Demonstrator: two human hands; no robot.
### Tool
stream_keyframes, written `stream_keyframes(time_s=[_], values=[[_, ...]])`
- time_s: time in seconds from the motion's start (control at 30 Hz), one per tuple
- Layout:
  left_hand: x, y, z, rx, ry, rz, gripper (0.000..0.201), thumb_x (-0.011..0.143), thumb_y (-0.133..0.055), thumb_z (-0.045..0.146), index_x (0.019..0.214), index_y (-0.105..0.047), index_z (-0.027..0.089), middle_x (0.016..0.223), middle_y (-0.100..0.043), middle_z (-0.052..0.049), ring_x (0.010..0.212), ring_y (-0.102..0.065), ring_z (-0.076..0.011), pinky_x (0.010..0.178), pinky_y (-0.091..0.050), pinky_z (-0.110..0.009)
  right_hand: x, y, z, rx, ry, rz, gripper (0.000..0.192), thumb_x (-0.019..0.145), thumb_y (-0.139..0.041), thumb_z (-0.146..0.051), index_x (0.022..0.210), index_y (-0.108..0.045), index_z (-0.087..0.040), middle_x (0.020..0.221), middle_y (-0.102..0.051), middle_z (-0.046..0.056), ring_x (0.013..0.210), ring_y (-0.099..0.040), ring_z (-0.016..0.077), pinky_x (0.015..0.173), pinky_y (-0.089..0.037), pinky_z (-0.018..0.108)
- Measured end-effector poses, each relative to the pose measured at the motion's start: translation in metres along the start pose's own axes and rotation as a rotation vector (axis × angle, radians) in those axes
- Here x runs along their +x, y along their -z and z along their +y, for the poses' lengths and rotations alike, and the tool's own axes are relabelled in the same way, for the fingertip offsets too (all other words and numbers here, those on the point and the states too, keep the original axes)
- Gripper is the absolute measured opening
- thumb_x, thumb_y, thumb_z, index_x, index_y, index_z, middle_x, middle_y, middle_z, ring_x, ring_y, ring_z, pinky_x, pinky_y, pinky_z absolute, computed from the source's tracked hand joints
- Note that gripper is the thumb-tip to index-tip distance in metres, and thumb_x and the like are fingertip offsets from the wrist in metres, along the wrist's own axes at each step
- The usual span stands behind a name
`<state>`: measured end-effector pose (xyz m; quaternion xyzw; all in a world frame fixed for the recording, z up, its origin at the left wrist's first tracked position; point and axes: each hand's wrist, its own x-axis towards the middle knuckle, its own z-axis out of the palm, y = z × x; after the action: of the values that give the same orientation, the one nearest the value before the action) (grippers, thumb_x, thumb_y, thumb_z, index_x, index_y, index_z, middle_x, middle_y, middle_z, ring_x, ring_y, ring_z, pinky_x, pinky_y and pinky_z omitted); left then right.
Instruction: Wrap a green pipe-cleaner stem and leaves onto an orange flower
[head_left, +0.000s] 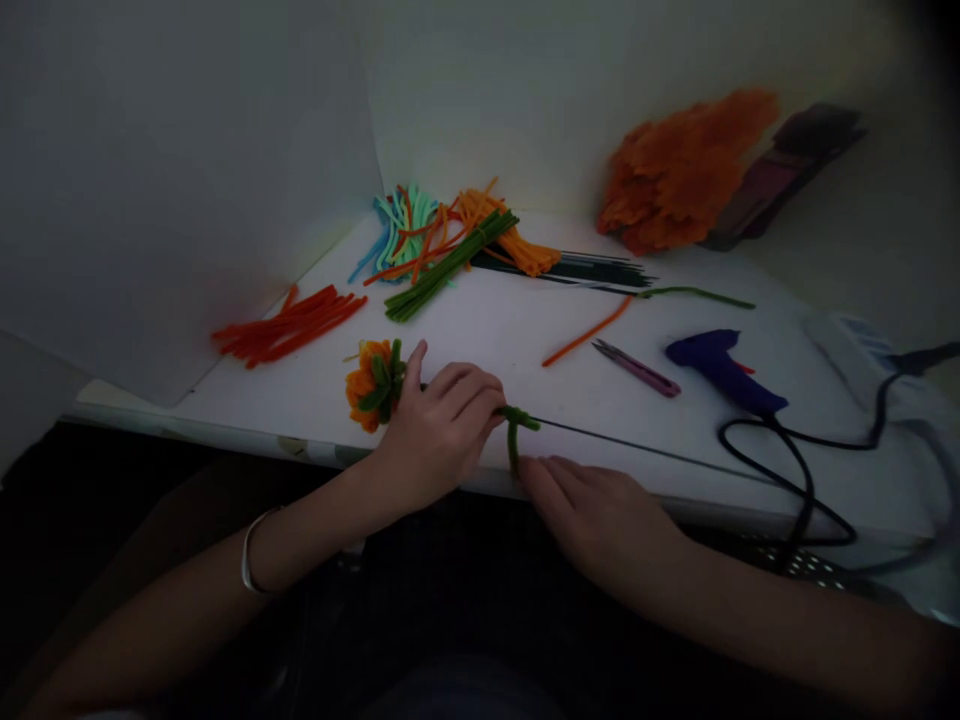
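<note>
— Where is there room on that table (525, 330)?

— In the middle, a bare white patch between the red pipe cleaners (289, 325) on the left and the loose orange strand (589, 330) on the right.

— And further right?

— Crowded. The snips (637, 368) lie just beside the blue glue gun (724, 372), and its black cord (795, 480) loops over the front edge.

— The back?

— Blocked by the mixed bundle of coloured stems (450, 245), the dark wires (592, 270), and an orange fluffy heap (682, 170) against the wall (187, 170).

— The front edge?

— Both hands, left (439, 430) and right (600, 520), and a thin wire (637, 450) running along it.
</note>
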<state>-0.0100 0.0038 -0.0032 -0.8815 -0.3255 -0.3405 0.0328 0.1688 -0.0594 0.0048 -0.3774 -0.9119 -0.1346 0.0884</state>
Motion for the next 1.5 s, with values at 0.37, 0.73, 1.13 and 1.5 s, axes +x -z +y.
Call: stream_keyframes(time_s=[0.37,0.73,1.13,1.5], values=[[0.002,0.011,0.004,-0.184,-0.212,-0.048,0.009,0.087,-0.045,0.016,0.09,-0.053,0.018,0.098,-0.065,0.0,0.099,-0.057,-0.0117,0.112,-0.004,-0.052,0.012,0.019,0.059,0.285,-0.009,-0.276,0.017,0.087,-0.038,-0.016,0.084,-0.054,-0.021,0.072,-0.061,-0.001,0.055,-0.051,0.01,0.05,-0.032,0.021],[-0.005,-0.002,0.0,0.107,-0.349,0.0,0.015,0.089,-0.042,0.012,0.091,-0.055,0.019,0.124,-0.056,0.0,0.123,-0.043,-0.0189,0.106,0.003,-0.063,-0.004,0.043,0.013,-0.103,0.027,0.01,0.028,0.083,-0.029,-0.003,0.081,-0.054,-0.014,0.061,-0.056,0.005,0.054,-0.051,0.016,0.044,-0.028,0.026],[-0.002,0.006,0.005,-0.072,-0.148,-0.036,0.014,0.086,-0.041,0.012,0.084,-0.054,0.016,0.117,-0.057,-0.01,0.121,-0.044,-0.0205,0.109,-0.008,-0.056,-0.011,-0.005,0.014,0.414,-0.232,-0.249,0.022,0.09,-0.032,-0.017,0.09,-0.054,-0.014,0.073,-0.064,0.005,0.059,-0.058,0.0137,0.054,-0.042,0.024],[-0.007,-0.003,0.004,0.137,-0.461,-0.002,0.012,0.087,-0.045,0.013,0.091,-0.055,0.019,0.113,-0.061,0.001,0.12,-0.046,-0.0198,0.106,0.002,-0.064,-0.012,0.043,0.02,0.012,-0.024,-0.129,0.023,0.077,-0.035,-0.002,0.08,-0.053,-0.015,0.061,-0.055,0.002,0.051,-0.05,0.0139,0.044,-0.029,0.024]])
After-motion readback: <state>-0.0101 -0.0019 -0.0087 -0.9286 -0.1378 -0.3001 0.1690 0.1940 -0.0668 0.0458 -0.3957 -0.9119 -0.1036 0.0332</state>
